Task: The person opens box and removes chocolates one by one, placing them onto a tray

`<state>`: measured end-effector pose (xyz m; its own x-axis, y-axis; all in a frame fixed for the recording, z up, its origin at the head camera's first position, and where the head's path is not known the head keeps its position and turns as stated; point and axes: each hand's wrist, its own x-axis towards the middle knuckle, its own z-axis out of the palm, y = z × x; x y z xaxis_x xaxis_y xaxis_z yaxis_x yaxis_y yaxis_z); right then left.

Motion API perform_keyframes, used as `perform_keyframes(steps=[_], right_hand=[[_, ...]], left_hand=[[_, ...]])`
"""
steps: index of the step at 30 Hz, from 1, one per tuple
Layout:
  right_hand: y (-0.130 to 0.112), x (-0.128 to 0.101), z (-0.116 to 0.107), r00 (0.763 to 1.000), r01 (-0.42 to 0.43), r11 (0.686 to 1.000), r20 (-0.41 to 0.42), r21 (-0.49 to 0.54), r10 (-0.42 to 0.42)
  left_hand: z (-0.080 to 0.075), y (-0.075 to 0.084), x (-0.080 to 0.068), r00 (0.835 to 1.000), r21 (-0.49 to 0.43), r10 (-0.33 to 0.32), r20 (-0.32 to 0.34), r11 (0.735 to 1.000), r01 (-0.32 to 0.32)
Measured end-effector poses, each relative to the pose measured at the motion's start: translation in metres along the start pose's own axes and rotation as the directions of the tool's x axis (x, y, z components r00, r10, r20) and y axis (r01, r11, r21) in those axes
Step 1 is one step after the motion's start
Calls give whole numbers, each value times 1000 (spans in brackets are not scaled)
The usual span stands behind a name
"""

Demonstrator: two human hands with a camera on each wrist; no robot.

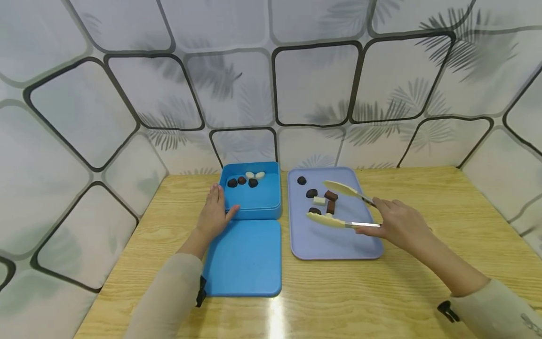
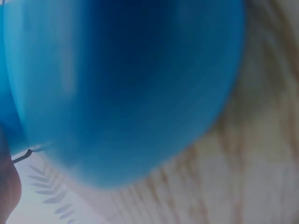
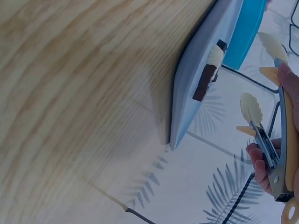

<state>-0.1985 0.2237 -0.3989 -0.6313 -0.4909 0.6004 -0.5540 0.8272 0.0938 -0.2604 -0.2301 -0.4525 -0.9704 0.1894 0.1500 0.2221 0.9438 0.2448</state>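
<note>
My right hand [image 1: 395, 222] grips cream-tipped metal tongs [image 1: 338, 205], spread open over a lavender tray [image 1: 334, 242]; the tongs [image 3: 266, 126] also show in the right wrist view. Between the tips lie brown and white chocolate pieces [image 1: 326, 200]; none is gripped. My left hand [image 1: 215, 212] rests with straight fingers against the left front corner of a blue box [image 1: 254, 202]. Several dark and white pieces [image 1: 247, 180] sit at the box's back. The left wrist view is a blur of the blue box [image 2: 121, 88].
A blue lid [image 1: 245, 259] lies flat in front of the box on the wooden table [image 1: 423, 282]. Patterned panels [image 1: 296, 84] wall the table at the back and both sides. The tray's edge [image 3: 196, 93] rises in the right wrist view.
</note>
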Motion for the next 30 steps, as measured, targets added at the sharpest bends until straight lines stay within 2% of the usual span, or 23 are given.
perform_keyframes(steps=[11, 22, 30], right_hand=[[-3, 16, 6, 997, 42, 999, -72, 12, -41], [-12, 38, 16, 975, 168, 985, -152, 30, -162], [-17, 51, 29, 974, 185, 982, -143, 47, -177]], left_hand=[[-3, 1, 1, 1000, 3, 5, -11, 1000, -5], [-2, 0, 0, 1000, 24, 8, -17, 1000, -8], [-4, 0, 0, 1000, 16, -1, -4, 1000, 2]])
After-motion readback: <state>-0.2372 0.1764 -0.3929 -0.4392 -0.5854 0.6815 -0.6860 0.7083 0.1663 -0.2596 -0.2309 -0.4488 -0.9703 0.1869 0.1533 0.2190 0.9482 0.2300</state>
